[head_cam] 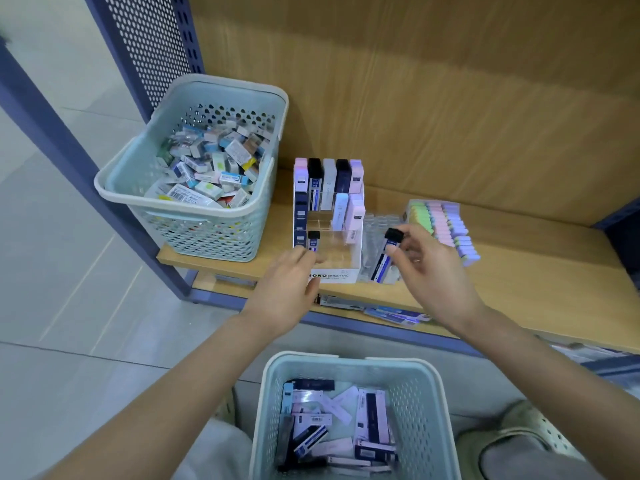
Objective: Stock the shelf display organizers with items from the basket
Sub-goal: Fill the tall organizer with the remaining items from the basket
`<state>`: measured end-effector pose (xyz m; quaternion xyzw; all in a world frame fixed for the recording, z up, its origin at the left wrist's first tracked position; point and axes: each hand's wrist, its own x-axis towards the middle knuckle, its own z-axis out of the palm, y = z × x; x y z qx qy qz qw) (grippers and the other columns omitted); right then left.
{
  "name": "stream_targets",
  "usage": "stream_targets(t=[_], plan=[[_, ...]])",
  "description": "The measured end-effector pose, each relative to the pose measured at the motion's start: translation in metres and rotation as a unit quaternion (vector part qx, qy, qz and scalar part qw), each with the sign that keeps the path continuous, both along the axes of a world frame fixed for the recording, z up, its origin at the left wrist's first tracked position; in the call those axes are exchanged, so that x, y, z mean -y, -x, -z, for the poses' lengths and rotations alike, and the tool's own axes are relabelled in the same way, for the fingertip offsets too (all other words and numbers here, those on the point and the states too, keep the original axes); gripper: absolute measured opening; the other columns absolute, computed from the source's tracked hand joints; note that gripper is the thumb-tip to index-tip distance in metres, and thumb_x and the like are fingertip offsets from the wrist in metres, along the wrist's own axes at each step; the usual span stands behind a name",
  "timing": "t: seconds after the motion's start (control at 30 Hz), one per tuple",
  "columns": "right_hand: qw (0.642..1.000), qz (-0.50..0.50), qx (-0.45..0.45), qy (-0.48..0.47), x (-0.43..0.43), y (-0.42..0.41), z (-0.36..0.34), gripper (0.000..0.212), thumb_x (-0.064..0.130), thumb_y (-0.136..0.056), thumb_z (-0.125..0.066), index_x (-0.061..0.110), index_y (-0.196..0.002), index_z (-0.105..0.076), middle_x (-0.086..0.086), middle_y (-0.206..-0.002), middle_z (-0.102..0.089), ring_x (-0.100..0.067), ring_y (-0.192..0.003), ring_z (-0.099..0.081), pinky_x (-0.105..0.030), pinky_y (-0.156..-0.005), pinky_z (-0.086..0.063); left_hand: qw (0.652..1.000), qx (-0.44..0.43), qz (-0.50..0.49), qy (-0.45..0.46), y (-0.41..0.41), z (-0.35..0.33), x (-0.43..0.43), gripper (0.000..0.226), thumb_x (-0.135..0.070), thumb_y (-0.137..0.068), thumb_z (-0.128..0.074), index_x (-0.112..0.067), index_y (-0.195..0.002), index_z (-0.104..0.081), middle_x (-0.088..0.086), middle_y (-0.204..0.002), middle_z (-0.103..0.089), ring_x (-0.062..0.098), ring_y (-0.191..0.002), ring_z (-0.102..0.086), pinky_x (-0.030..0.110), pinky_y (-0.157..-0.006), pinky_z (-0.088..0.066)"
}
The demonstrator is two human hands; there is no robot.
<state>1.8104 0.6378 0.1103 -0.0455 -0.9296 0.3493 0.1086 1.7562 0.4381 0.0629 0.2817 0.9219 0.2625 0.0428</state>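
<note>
A clear tiered organizer labelled MONO graph stands on the wooden shelf, partly filled with slim lead cases in black, navy, pink, lilac and grey. My left hand hovers with relaxed fingers at the organizer's front left corner, holding nothing. My right hand pinches a black-capped lead case between thumb and fingers, just right of the organizer. A pale blue basket near my lap holds several more lead cases.
A second pale blue basket full of small boxed erasers stands on the shelf's left end. A rack of pastel highlighters lies right of the organizer. Packaged items sit on the lower shelf. A perforated blue upright frames the left side.
</note>
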Motion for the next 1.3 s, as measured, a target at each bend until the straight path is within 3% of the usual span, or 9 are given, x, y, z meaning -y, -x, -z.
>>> stream_targets(t=[0.23,0.3,0.4,0.53,0.6,0.77,0.93,1.13,1.3], plan=[[0.999,-0.022,-0.013,-0.022,0.006,0.035,0.012,0.013,0.016,-0.092,-0.057,0.013,-0.105,-0.059,0.017,-0.077,-0.052,0.010,-0.074,-0.054,-0.003,-0.065,-0.040,0.996,-0.068,-0.006,0.057,0.032,0.020,0.009,0.054,-0.011,-0.095,-0.044,-0.015,-0.146,-0.027,0.003,-0.151,-0.026,0.020,-0.137,-0.025,0.033,-0.110,-0.023],[0.999,-0.035,-0.003,-0.029,0.013,0.047,0.016,0.014,0.017,-0.092,-0.058,0.013,-0.106,-0.059,0.018,-0.077,-0.051,0.005,-0.073,-0.054,-0.010,-0.067,-0.044,0.997,-0.067,-0.005,0.040,0.039,0.024,0.009,0.053,-0.010,-0.095,-0.044,-0.012,-0.145,-0.028,0.005,-0.150,-0.028,0.021,-0.135,-0.029,0.034,-0.111,-0.027],[0.998,-0.055,0.011,-0.035,0.023,0.063,0.024,0.018,0.017,-0.092,-0.059,0.014,-0.109,-0.056,0.020,-0.077,-0.050,0.004,-0.072,-0.053,-0.013,-0.068,-0.045,0.992,-0.030,-0.084,-0.089,0.043,0.026,0.008,0.045,-0.009,-0.095,-0.048,-0.007,-0.137,-0.035,0.009,-0.139,-0.035,0.023,-0.124,-0.043,0.028,-0.101,-0.034],[0.996,-0.077,0.031,-0.036,0.035,0.077,0.033,0.020,0.015,-0.092,-0.058,0.013,-0.112,-0.057,0.014,-0.079,-0.051,-0.008,-0.075,-0.057,-0.024,-0.075,-0.050,0.966,0.051,-0.149,-0.203,0.052,0.027,-0.003,0.055,-0.017,-0.098,-0.045,-0.015,-0.147,-0.021,0.002,-0.150,-0.030,0.011,-0.136,-0.028,0.015,-0.103,-0.019],[0.996,-0.078,0.035,-0.041,0.038,0.082,0.038,0.021,0.015,-0.092,-0.058,0.013,-0.113,-0.057,0.014,-0.079,-0.050,-0.009,-0.076,-0.056,-0.026,-0.076,-0.051,0.952,0.086,-0.141,-0.257,0.058,0.028,-0.010,0.050,-0.018,-0.099,-0.043,-0.017,-0.146,-0.027,0.000,-0.147,-0.036,0.007,-0.133,-0.032,0.011,-0.101,-0.022],[0.994,-0.087,0.047,-0.054,0.043,0.089,0.050,0.021,0.014,-0.091,-0.060,0.012,-0.111,-0.059,0.007,-0.083,-0.054,-0.011,-0.078,-0.057,-0.024,-0.077,-0.049,0.920,0.097,-0.185,-0.331,0.071,0.032,-0.020,0.033,-0.019,-0.097,-0.047,-0.020,-0.130,-0.047,0.002,-0.124,-0.053,0.012,-0.110,-0.053,0.032,-0.098,-0.044],[0.991,-0.083,0.054,-0.088,0.044,0.097,0.061,0.022,0.015,-0.090,-0.061,0.013,-0.113,-0.059,0.001,-0.095,-0.058,-0.013,-0.083,-0.057,-0.032,-0.081,-0.052,0.921,0.076,-0.183,-0.337,0.078,0.034,-0.020,0.030,-0.017,-0.095,-0.051,-0.024,-0.125,-0.052,-0.007,-0.114,-0.055,0.008,-0.103,-0.054,0.030,-0.092,-0.047],[0.987,-0.083,0.061,-0.120,0.052,0.101,0.065,0.025,0.018,-0.091,-0.060,0.011,-0.115,-0.060,-0.005,-0.094,-0.061,-0.021,-0.084,-0.060,-0.041,-0.079,-0.052,0.931,0.074,-0.166,-0.317,0.078,0.031,-0.016,0.034,-0.016,-0.097,-0.047,-0.023,-0.131,-0.051,-0.012,-0.108,-0.045,-0.003,-0.095,-0.048,-0.002,-0.077,-0.035],[0.964,-0.082,0.105,-0.231,0.054,0.099,0.058,0.030,0.027,-0.098,-0.046,0.011,-0.122,-0.056,-0.009,-0.103,-0.065,-0.028,-0.089,-0.062,-0.038,-0.075,-0.051,0.933,0.084,-0.163,-0.308,0.080,0.029,-0.014,0.035,-0.017,-0.098,-0.047,-0.023,-0.132,-0.049,-0.012,-0.114,-0.044,0.000,-0.102,-0.047,0.010,-0.085,-0.037]])
